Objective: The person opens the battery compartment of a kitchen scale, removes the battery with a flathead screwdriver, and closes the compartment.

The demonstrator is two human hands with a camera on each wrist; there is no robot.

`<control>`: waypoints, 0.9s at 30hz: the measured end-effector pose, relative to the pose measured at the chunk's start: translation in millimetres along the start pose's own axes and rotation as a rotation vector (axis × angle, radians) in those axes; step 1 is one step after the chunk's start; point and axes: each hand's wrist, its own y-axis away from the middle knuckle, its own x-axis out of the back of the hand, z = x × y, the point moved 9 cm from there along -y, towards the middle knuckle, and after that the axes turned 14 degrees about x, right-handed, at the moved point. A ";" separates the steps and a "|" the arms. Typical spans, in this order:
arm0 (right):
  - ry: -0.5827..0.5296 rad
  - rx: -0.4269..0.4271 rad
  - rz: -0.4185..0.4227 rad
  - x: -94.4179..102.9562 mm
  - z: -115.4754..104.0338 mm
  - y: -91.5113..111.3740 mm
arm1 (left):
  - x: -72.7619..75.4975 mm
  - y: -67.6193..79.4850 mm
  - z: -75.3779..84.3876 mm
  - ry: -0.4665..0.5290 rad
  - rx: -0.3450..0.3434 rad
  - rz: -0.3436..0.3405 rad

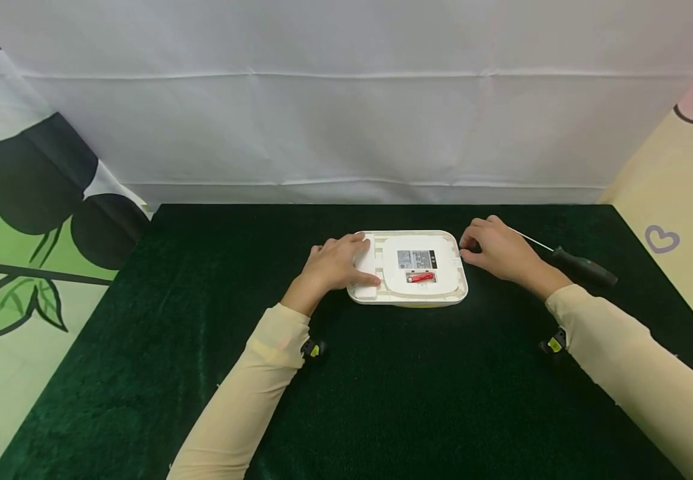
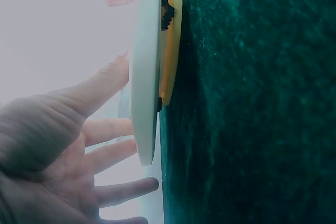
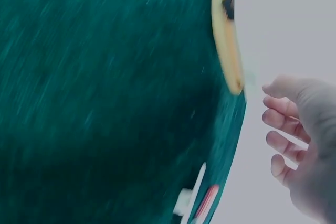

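A white plastic device [image 1: 394, 279] with rounded corners lies on the dark green cloth [image 1: 418, 387], labelled face up. In its small open compartment sits a red battery [image 1: 421, 277]. My left hand [image 1: 337, 265] rests over the device's left end, fingers spread; in the left wrist view the thumb presses on the white body [image 2: 144, 72]. My right hand [image 1: 493, 249] is at the device's right edge with fingers loosely bent. In the right wrist view nothing shows between those fingers, and the device's yellow underside [image 3: 226, 51] is close by.
A screwdriver [image 1: 586, 267] with a dark handle lies beyond my right wrist. In the right wrist view a small white piece [image 3: 184, 202] and a red stick-shaped thing [image 3: 207, 203] lie on the cloth. White fabric [image 1: 346, 133] hangs behind the table.
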 end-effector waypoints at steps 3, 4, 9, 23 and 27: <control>-0.011 0.055 -0.010 -1.5 -18.0 -7.9 | 0.3 0.2 0.6 0.002 0.002 -0.002; -0.019 0.073 -0.016 -2.0 -24.0 -10.1 | 0.5 0.3 0.7 0.004 0.003 -0.002; -0.045 0.159 -0.049 -5.4 -48.6 -17.3 | 1.1 0.2 1.5 0.011 0.001 -0.001; -0.078 0.295 -0.106 -12.3 -74.1 -19.3 | 1.7 0.7 2.0 0.021 -0.009 -0.003; -0.059 0.318 -0.113 -12.5 -76.4 -19.9 | 1.8 0.1 2.5 0.021 -0.012 0.002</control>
